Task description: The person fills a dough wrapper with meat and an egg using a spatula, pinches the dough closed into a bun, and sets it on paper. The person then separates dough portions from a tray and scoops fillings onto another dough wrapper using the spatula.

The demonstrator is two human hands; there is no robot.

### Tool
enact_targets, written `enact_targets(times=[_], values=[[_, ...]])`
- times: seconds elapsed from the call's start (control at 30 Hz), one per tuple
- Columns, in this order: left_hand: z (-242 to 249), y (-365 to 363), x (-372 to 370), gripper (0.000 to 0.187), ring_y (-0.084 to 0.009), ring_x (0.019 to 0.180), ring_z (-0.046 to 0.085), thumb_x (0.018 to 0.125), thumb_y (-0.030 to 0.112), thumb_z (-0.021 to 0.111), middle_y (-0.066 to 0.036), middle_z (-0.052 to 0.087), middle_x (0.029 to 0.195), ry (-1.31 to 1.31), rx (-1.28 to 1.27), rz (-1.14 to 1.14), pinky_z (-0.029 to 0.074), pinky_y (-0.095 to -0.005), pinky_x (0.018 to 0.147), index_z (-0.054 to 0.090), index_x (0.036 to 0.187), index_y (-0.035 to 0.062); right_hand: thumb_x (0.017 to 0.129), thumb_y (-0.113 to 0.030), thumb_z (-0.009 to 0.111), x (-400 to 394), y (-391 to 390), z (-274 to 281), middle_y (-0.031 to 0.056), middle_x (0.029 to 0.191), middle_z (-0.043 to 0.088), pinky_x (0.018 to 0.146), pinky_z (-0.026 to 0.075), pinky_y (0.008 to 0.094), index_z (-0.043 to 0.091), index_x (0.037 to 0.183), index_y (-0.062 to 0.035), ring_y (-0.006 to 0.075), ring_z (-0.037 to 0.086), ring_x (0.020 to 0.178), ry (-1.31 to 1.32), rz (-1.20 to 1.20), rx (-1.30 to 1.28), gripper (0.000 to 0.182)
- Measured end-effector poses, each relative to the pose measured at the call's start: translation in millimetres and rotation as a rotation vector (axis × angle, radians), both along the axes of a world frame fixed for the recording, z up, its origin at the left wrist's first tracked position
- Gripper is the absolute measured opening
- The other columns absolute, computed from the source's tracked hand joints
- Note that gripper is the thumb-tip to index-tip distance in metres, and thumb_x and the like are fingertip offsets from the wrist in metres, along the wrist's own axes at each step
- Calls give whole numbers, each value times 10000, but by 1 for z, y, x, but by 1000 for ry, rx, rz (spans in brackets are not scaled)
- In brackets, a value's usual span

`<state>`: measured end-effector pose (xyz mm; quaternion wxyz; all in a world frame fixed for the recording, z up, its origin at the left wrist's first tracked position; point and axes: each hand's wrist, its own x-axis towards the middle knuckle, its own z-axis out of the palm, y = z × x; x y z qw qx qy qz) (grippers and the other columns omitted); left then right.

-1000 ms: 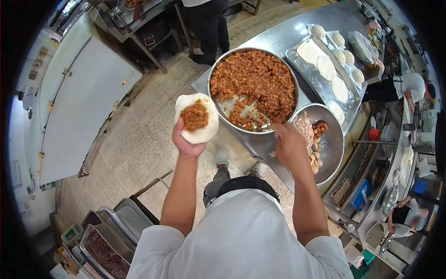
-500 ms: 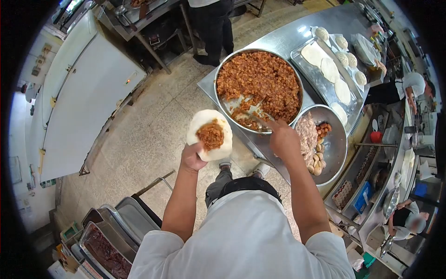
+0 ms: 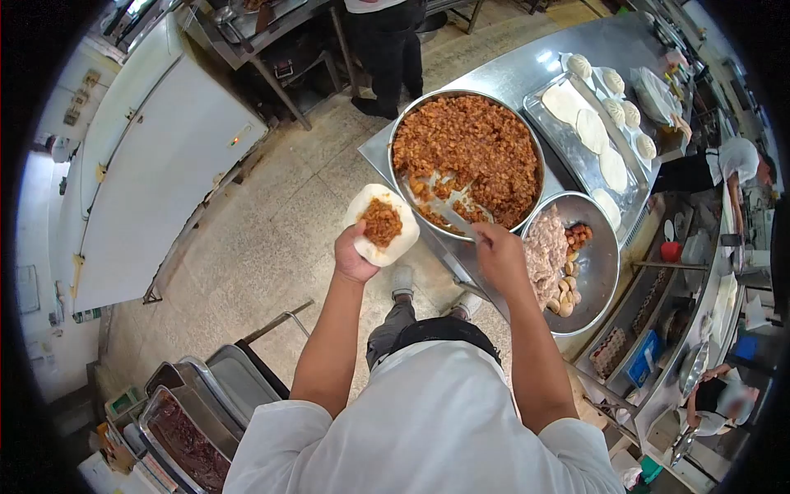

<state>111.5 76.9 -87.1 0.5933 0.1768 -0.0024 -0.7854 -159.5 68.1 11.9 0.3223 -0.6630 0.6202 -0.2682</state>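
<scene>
My left hand [image 3: 356,255] holds a round dough wrapper [image 3: 405,245] from below, thumb over its rim. A mound of reddish-brown chunky filling [image 3: 381,222] lies in the wrapper's middle. My right hand [image 3: 504,262] is closed round a flat metal spatula [image 3: 458,221], whose blade reaches into the near edge of a large round pan [image 3: 539,191]. Reddish-brown filling [image 3: 465,152] fills most of that pan, with scraped metal showing near the blade. Beside my right hand stands a metal bowl [image 3: 605,284] with pale minced meat [image 3: 545,255], whole yolk-like balls [image 3: 564,298] and dark reddish pieces [image 3: 578,236].
A tray [image 3: 535,103] of flat dough rounds [image 3: 591,130] lies on the steel table [image 3: 494,66], with pleated buns [image 3: 613,80] beyond. Stacked trays [image 3: 247,379] stand at lower left, a white freezer [image 3: 164,177] at left. A person [image 3: 385,58] stands ahead; others are at right.
My right hand has drawn back slightly toward me, and more of the spatula's blade shows. The filled wrapper is tilted a little differently in my left hand. The whole view has shifted slightly.
</scene>
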Motion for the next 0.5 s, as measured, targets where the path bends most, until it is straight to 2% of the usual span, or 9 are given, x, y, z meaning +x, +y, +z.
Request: enact_targets(times=[0.13,0.2,0.3,0.43,0.5], values=[[17,-15,-23,592,-358,1233,551,826,177,650,-185,572,1329,62,-31,16,404,-505,1090,474,1362,-2,830,27,571,-5,17,36,168,866,644,715,510,402,678,1077,-22,348,635,767,-18,11,-118,274],[30,-23,-42,596,-348,1229,553,820,172,662,-178,577,1319,106,-97,4,412,-501,1082,476,1361,7,824,44,581,-1,26,43,135,848,601,679,505,381,680,1072,-40,313,615,734,12,40,-300,279],[45,-33,-67,641,-352,1250,531,798,204,683,-175,563,1335,31,-92,40,390,-513,1094,468,1370,11,809,49,588,-2,40,36,128,857,600,668,507,373,687,1040,-47,299,625,752,-7,41,-185,269],[52,-31,-79,645,-362,1257,525,794,165,681,-174,559,1340,-31,-112,-6,396,-523,1094,459,1380,17,768,46,618,-29,50,62,112,845,604,634,514,379,699,1001,-73,283,631,743,149,5,-237,274],[58,-27,-86,672,-368,1252,529,769,144,682,-180,556,1344,-50,-83,-28,394,-531,1097,453,1388,17,752,45,623,-36,58,68,105,849,602,622,516,382,701,996,-85,279,631,732,113,-64,-156,287]])
